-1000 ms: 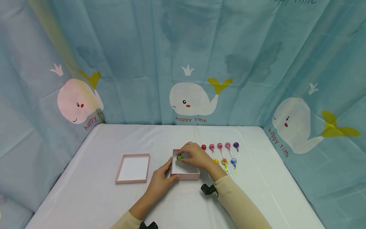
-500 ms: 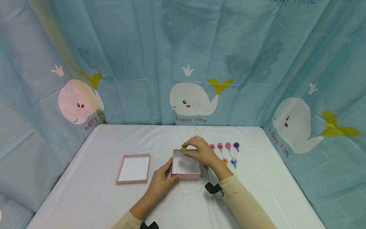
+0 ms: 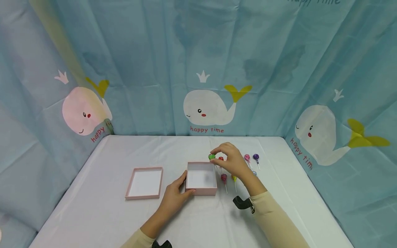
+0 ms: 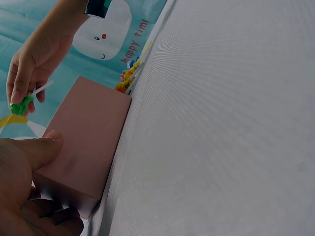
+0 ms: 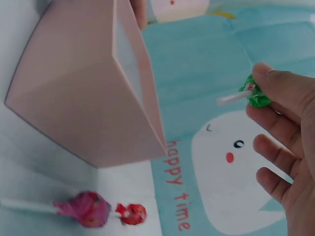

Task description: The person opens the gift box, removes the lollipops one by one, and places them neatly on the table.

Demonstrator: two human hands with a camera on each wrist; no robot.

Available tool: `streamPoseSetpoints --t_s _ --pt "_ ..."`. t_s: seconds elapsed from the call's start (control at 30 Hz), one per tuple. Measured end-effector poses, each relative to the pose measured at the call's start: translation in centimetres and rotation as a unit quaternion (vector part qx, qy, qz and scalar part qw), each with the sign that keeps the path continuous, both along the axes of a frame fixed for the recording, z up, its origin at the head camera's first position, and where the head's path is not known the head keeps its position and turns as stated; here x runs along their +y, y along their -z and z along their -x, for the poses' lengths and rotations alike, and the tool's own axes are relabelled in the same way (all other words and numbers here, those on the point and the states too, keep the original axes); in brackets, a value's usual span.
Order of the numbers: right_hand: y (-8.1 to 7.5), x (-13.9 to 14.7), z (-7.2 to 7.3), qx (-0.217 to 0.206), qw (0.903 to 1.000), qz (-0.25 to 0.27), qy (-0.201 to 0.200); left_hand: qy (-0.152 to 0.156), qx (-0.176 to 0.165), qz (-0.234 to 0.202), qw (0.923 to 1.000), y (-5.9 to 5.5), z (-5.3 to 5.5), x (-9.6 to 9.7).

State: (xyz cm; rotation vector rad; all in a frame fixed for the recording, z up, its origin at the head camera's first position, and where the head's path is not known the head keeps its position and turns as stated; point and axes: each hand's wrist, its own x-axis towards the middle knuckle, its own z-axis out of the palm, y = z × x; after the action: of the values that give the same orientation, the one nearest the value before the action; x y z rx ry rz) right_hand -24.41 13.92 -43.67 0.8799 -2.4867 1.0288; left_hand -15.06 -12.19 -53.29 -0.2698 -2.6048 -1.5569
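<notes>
Between thumb and fingers my right hand [image 3: 231, 159] pinches a green-wrapped lollipop [image 5: 258, 92] by its candy head, the white stick sticking out. This hand is raised just past the back right corner of the pink box [image 3: 201, 191]. In the head view the box stands without its lid and its white inside shows. At its left front corner my left hand [image 3: 177, 194] grips it, thumb on the front wall and fingers along the left side. The left wrist view shows that thumb [image 4: 47, 150] against the pink wall.
Right of the box lie several lollipops in rows, among them a dark pink lollipop [image 3: 224, 177], a yellow one [image 3: 234, 178] and a purple one [image 3: 255, 157]; my right hand hides some. The pink-rimmed lid [image 3: 144, 197] lies left on the white tablecloth [image 3: 93, 206].
My right hand has lifted the green lollipop up out of the box and carried it right, past the back right corner. The left hand and box stay in place.
</notes>
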Motion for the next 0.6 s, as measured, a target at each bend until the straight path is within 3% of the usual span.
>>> streamPoseSetpoints --t_s 0.27,0.6 --pt "-0.6 2.5 -0.8 0.006 0.9996 0.019 0.022 0.008 0.0 -0.02 0.9998 0.0 -0.1 0.0" --pt "-0.5 6.0 -1.6 0.022 0.9969 0.023 0.072 0.007 -0.007 -0.013 0.9999 0.1 -0.1 -0.1"
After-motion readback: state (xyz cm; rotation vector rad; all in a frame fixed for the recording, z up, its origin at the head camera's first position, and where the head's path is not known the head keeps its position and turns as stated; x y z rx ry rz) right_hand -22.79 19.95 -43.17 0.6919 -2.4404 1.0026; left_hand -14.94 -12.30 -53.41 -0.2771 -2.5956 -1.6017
